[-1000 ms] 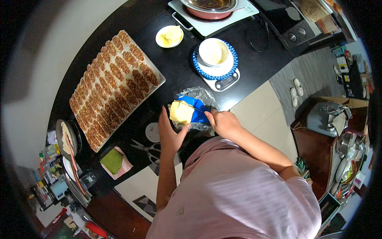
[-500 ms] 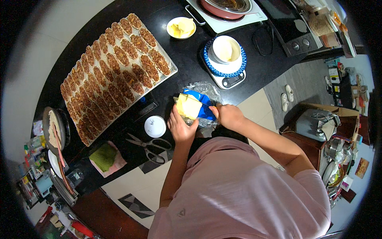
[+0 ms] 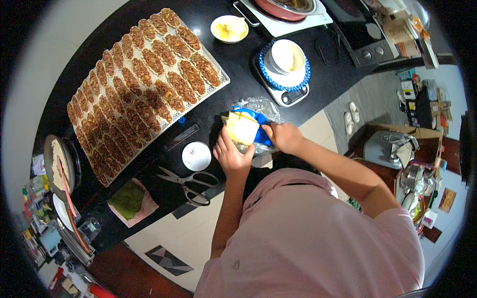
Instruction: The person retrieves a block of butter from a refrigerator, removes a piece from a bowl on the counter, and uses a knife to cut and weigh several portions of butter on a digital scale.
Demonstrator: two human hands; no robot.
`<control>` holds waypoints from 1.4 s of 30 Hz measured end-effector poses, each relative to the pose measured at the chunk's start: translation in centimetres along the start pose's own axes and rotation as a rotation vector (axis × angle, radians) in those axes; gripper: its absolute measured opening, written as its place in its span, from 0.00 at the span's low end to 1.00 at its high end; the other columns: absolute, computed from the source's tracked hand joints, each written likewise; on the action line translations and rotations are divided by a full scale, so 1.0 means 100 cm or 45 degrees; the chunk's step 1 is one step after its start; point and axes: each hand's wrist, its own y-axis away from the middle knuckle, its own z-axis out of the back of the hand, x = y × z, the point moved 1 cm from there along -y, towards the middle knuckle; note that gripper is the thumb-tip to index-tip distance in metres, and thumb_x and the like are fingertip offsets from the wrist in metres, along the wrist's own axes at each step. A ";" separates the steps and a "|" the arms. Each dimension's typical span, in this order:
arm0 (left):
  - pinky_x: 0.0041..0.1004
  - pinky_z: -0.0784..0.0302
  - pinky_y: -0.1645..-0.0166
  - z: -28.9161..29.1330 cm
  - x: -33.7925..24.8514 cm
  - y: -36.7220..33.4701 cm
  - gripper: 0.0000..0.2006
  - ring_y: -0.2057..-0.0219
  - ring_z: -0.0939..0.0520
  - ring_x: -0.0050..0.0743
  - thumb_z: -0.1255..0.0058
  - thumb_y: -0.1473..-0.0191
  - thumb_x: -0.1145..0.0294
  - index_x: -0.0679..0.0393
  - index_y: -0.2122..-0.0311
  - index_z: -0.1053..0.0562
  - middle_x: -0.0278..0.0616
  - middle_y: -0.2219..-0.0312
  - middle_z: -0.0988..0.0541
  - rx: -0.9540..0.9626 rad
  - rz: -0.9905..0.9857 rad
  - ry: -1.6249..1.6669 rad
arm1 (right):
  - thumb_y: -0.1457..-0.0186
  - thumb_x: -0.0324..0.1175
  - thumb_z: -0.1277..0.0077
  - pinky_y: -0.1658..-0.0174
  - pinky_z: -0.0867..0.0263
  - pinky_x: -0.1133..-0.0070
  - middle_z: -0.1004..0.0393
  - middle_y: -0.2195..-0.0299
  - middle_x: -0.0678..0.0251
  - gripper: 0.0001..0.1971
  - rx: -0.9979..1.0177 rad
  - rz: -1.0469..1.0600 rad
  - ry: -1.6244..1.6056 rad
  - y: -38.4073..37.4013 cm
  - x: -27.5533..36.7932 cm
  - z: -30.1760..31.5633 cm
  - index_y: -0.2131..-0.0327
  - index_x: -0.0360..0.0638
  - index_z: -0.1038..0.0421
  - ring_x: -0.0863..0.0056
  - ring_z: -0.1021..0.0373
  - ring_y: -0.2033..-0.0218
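A pale yellow block of butter [image 3: 241, 130] lies in an opened blue wrapper [image 3: 264, 135], with crinkled clear plastic [image 3: 263, 105] around it. My left hand [image 3: 234, 155] holds the butter at its near left side, thumb and fingers set apart around the edge. At the right side of the block, my right hand [image 3: 287, 137] is closed on the handle of a thin knife, whose blade is hard to make out against the butter. Beyond, a white bowl [image 3: 287, 55] sits on a blue-rimmed plate [image 3: 265, 74] on a kitchen scale [image 3: 293, 95].
A rack of nut-topped oval pieces [image 3: 144, 69] fills the left of the black counter. Scissors [image 3: 191, 184], a round white lid [image 3: 196, 156] and a green cloth [image 3: 127, 198] lie nearby. A bowl of butter pieces [image 3: 229, 29] stands farther back, near a cooktop with a pot [image 3: 288, 10].
The view has shifted slightly. My right hand has moved a little relative to the butter, and the thin blade that showed across it is less distinct. My left hand keeps its place.
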 end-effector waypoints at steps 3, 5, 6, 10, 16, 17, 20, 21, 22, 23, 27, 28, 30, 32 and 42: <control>0.47 0.39 0.45 0.003 0.000 0.007 0.48 0.50 0.31 0.57 0.36 0.65 0.54 0.66 0.41 0.44 0.59 0.50 0.33 0.068 0.018 -0.006 | 0.37 0.50 0.65 0.68 0.33 0.57 0.27 0.79 0.45 0.25 -0.046 0.024 -0.091 0.000 -0.007 -0.013 0.72 0.37 0.29 0.45 0.28 0.74; 0.47 0.40 0.43 0.017 -0.005 -0.002 0.50 0.47 0.33 0.58 0.35 0.65 0.52 0.67 0.40 0.46 0.61 0.48 0.35 0.203 0.052 -0.002 | 0.37 0.49 0.64 0.69 0.33 0.57 0.27 0.79 0.44 0.24 -0.081 0.047 -0.127 -0.002 -0.012 -0.023 0.72 0.37 0.29 0.45 0.28 0.75; 0.47 0.42 0.41 0.025 -0.008 -0.007 0.50 0.45 0.35 0.59 0.35 0.64 0.51 0.68 0.40 0.46 0.63 0.47 0.36 0.254 0.028 0.091 | 0.37 0.49 0.64 0.70 0.33 0.57 0.27 0.80 0.44 0.24 -0.095 0.041 -0.136 -0.003 -0.015 -0.028 0.72 0.37 0.30 0.46 0.28 0.75; 0.46 0.43 0.39 0.056 -0.025 -0.045 0.40 0.42 0.38 0.59 0.40 0.54 0.57 0.63 0.40 0.43 0.60 0.43 0.39 0.396 -0.293 0.195 | 0.37 0.49 0.64 0.70 0.33 0.58 0.27 0.79 0.44 0.24 -0.137 0.064 -0.161 -0.003 -0.014 -0.031 0.72 0.36 0.30 0.47 0.28 0.76; 0.39 0.34 0.45 0.032 -0.031 -0.102 0.17 0.50 0.29 0.49 0.45 0.51 0.66 0.56 0.54 0.25 0.49 0.53 0.28 0.760 -0.461 -0.165 | 0.36 0.54 0.71 0.64 0.30 0.61 0.24 0.75 0.47 0.31 0.026 -0.001 -0.181 -0.009 -0.016 -0.032 0.69 0.35 0.27 0.50 0.26 0.70; 0.37 0.33 0.46 0.029 -0.027 -0.105 0.15 0.52 0.28 0.46 0.42 0.53 0.66 0.55 0.57 0.23 0.46 0.56 0.26 0.738 -0.516 -0.142 | 0.36 0.54 0.71 0.64 0.31 0.60 0.24 0.75 0.47 0.31 0.055 -0.006 -0.206 -0.011 -0.017 -0.032 0.70 0.36 0.27 0.49 0.26 0.70; 0.36 0.33 0.47 0.021 -0.023 -0.124 0.16 0.53 0.27 0.44 0.41 0.54 0.65 0.55 0.59 0.22 0.45 0.60 0.25 0.968 -0.522 -0.098 | 0.36 0.56 0.74 0.60 0.33 0.60 0.25 0.73 0.46 0.33 0.164 0.050 -0.341 -0.020 -0.029 -0.028 0.70 0.37 0.26 0.49 0.27 0.67; 0.34 0.32 0.48 0.015 -0.020 -0.131 0.15 0.55 0.26 0.43 0.39 0.55 0.64 0.56 0.61 0.22 0.44 0.63 0.24 0.965 -0.546 -0.054 | 0.36 0.56 0.74 0.59 0.33 0.60 0.24 0.73 0.46 0.33 0.206 0.060 -0.391 -0.024 -0.033 -0.026 0.70 0.37 0.26 0.49 0.27 0.67; 0.35 0.32 0.48 0.012 -0.023 -0.135 0.14 0.55 0.26 0.43 0.39 0.55 0.64 0.55 0.62 0.22 0.44 0.63 0.23 0.986 -0.542 -0.044 | 0.36 0.56 0.74 0.58 0.33 0.61 0.24 0.73 0.46 0.33 0.258 0.068 -0.444 -0.025 -0.033 -0.022 0.69 0.37 0.26 0.48 0.27 0.66; 0.35 0.32 0.48 0.009 -0.026 -0.139 0.14 0.55 0.25 0.44 0.39 0.56 0.64 0.55 0.62 0.21 0.45 0.63 0.23 1.006 -0.538 -0.035 | 0.37 0.57 0.74 0.56 0.34 0.61 0.24 0.73 0.46 0.33 0.277 0.039 -0.480 -0.023 -0.034 -0.017 0.69 0.38 0.26 0.48 0.27 0.64; 0.36 0.31 0.49 0.002 -0.021 -0.153 0.16 0.56 0.25 0.44 0.36 0.60 0.61 0.53 0.64 0.21 0.45 0.64 0.22 1.119 -0.515 -0.098 | 0.37 0.56 0.72 0.61 0.31 0.61 0.23 0.70 0.48 0.33 0.115 0.034 -0.304 -0.012 -0.026 -0.016 0.68 0.35 0.26 0.52 0.25 0.67; 0.36 0.31 0.49 0.001 -0.019 -0.154 0.16 0.56 0.25 0.44 0.36 0.61 0.60 0.53 0.64 0.21 0.45 0.65 0.22 1.163 -0.513 -0.113 | 0.37 0.56 0.71 0.63 0.29 0.62 0.23 0.70 0.49 0.32 0.015 0.040 -0.221 -0.004 -0.020 -0.020 0.67 0.35 0.26 0.53 0.25 0.68; 0.35 0.31 0.51 -0.001 -0.014 -0.156 0.18 0.57 0.24 0.43 0.35 0.62 0.58 0.52 0.63 0.21 0.45 0.65 0.22 1.190 -0.547 -0.134 | 0.37 0.55 0.70 0.66 0.28 0.64 0.22 0.71 0.51 0.31 0.008 0.057 -0.197 -0.005 -0.019 -0.023 0.67 0.34 0.27 0.55 0.24 0.70; 0.34 0.29 0.53 0.001 -0.021 -0.156 0.17 0.60 0.23 0.41 0.36 0.61 0.59 0.53 0.64 0.20 0.46 0.67 0.22 1.226 -0.603 -0.152 | 0.37 0.55 0.70 0.65 0.28 0.65 0.22 0.71 0.51 0.31 0.007 0.080 -0.230 -0.006 -0.022 -0.021 0.67 0.34 0.27 0.55 0.24 0.70; 0.31 0.28 0.57 -0.009 -0.017 -0.167 0.16 0.63 0.22 0.37 0.34 0.61 0.56 0.54 0.68 0.18 0.45 0.68 0.23 1.331 -0.371 -0.185 | 0.37 0.57 0.74 0.56 0.31 0.62 0.23 0.67 0.48 0.35 0.227 0.010 -0.408 -0.012 -0.025 -0.014 0.66 0.36 0.22 0.54 0.25 0.62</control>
